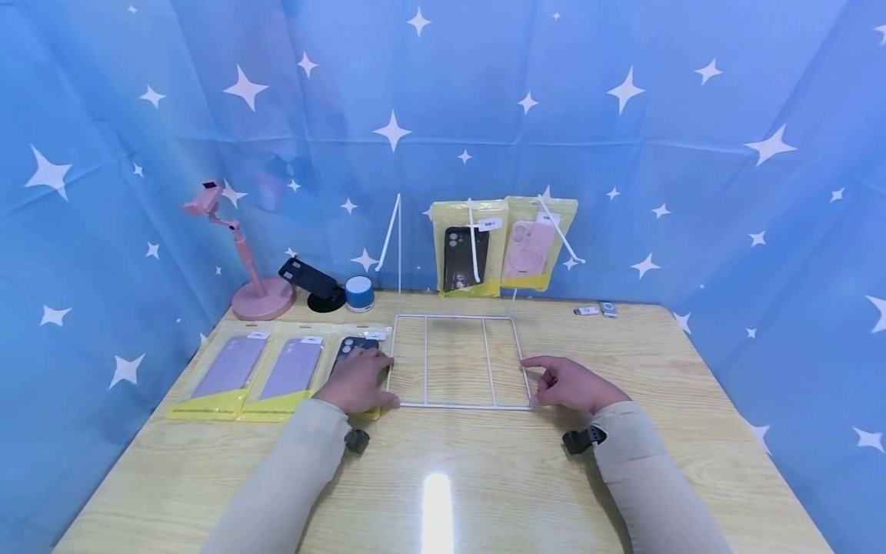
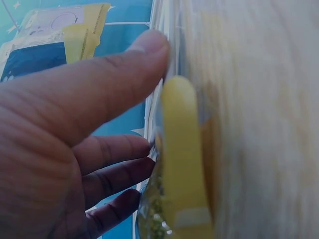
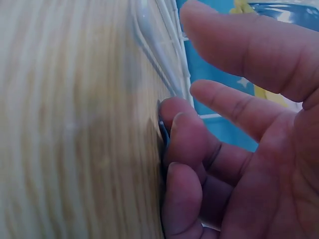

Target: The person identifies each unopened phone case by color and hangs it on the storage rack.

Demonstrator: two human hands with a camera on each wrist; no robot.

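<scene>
A white wire display rack stands on the wooden table, with two bagged phone cases, one dark and one pink, hanging from its hooks. At the base's left side, my left hand has its thumb by the front corner and its fingers loosely bent along the side wire. My right hand is at the opposite side; its index finger reaches to the side wire, its thumb is close to the front corner, and the other fingers are bent. A bagged black phone case lies partly hidden under my left hand.
Two bagged purple phone cases lie at the left. Behind them are a pink stand, a black phone case on a black holder and a blue-and-white cylinder. Two small items lie at the back right, before a starry blue curtain.
</scene>
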